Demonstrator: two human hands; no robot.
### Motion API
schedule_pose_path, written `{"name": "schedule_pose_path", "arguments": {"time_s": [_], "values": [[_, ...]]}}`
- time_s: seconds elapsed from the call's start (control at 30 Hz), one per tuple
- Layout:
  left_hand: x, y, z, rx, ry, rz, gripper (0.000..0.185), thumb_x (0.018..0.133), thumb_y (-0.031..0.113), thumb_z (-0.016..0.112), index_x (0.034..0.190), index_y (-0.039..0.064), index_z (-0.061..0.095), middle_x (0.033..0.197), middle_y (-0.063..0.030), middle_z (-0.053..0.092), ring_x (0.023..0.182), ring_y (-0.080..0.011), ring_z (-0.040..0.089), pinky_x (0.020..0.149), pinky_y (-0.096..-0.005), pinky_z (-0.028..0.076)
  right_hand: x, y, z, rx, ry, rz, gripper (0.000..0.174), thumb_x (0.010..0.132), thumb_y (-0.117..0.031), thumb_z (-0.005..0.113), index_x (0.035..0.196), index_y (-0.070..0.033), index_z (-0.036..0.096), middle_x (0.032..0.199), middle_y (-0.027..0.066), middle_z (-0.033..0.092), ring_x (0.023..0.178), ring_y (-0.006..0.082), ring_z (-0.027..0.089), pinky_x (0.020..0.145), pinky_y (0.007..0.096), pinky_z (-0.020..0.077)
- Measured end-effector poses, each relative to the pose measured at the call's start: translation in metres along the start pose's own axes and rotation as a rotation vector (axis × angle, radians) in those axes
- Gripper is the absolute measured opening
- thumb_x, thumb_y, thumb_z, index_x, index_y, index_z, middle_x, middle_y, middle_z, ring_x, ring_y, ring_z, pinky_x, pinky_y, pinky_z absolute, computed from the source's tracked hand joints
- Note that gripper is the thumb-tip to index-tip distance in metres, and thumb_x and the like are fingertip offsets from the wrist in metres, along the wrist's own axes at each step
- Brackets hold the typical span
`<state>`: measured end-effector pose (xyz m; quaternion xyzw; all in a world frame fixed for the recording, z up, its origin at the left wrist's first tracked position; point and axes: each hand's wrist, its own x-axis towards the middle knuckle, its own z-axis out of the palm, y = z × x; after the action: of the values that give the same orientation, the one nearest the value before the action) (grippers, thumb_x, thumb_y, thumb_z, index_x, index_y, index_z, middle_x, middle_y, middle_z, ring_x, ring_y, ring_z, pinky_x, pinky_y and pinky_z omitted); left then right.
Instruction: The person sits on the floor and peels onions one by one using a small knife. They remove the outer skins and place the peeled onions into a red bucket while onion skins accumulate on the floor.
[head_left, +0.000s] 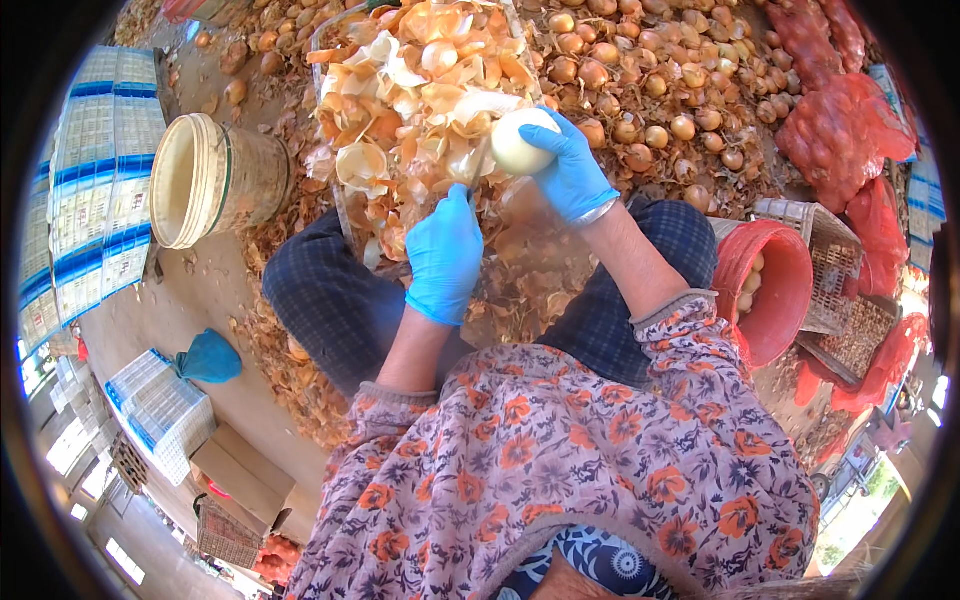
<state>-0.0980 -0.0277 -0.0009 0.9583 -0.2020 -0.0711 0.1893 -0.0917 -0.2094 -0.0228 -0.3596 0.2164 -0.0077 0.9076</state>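
Note:
My right hand, in a blue glove, holds a peeled white onion with the thumb across its top. My left hand, gloved the same way, is closed on a knife whose thin blade points away from me, close to the onion's left side. The knife's handle is mostly hidden in the fist. Under and beyond both hands lies a heap of loose onion skins in a clear-edged container. Unpeeled onions cover the floor beyond my right hand.
A white plastic bucket lies tipped at the left, near stacked plastic crates. To the right stand a red bucket with pale onions inside and a plastic crate. Red mesh sacks lie behind them. A cardboard box sits lower left.

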Motion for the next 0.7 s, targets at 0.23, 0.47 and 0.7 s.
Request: {"name": "schedule_pose_path", "arguments": {"time_s": [0.23, 0.47, 0.7], "values": [[0.001, -0.019, -0.012, -0.786, -0.307, -0.335, 0.027, 0.096, 0.021, 0.053, 0.112, 0.000, 0.061, 0.068, -0.0160, 0.061, 0.052, -0.0248, 0.056, 0.052, -0.0352, 0.047, -0.005, -0.001, 0.004, -0.030, 0.014, 0.019, 0.043, 0.081, -0.012, 0.066, 0.121, -0.002, 0.054, 0.113, 0.0094, 0.061, 0.106, 0.0229, 0.060, 0.092, 0.0357, 0.0501], [-0.010, -0.007, 0.000, -0.300, 0.044, 0.030, 0.022, 0.093, 0.019, 0.054, 0.106, 0.002, 0.061, 0.077, -0.0191, 0.065, 0.069, -0.0386, 0.063, 0.062, -0.0453, 0.050, -0.001, 0.005, 0.001, 0.037, 0.047, 0.026, 0.043, 0.083, -0.011, 0.065, 0.123, -0.001, 0.052, 0.116, 0.0103, 0.060, 0.108, 0.0229, 0.059, 0.095, 0.0361, 0.0489], [-0.010, 0.003, 0.007, -0.166, 0.055, 0.033, 0.020, 0.096, 0.018, 0.051, 0.101, 0.002, 0.061, 0.074, -0.0208, 0.064, 0.067, -0.0388, 0.063, 0.059, -0.0462, 0.049, 0.003, 0.006, -0.004, 0.031, 0.043, -0.021, 0.047, 0.083, -0.007, 0.065, 0.126, -0.001, 0.048, 0.118, 0.0108, 0.058, 0.110, 0.0227, 0.058, 0.096, 0.0357, 0.0495]]}}
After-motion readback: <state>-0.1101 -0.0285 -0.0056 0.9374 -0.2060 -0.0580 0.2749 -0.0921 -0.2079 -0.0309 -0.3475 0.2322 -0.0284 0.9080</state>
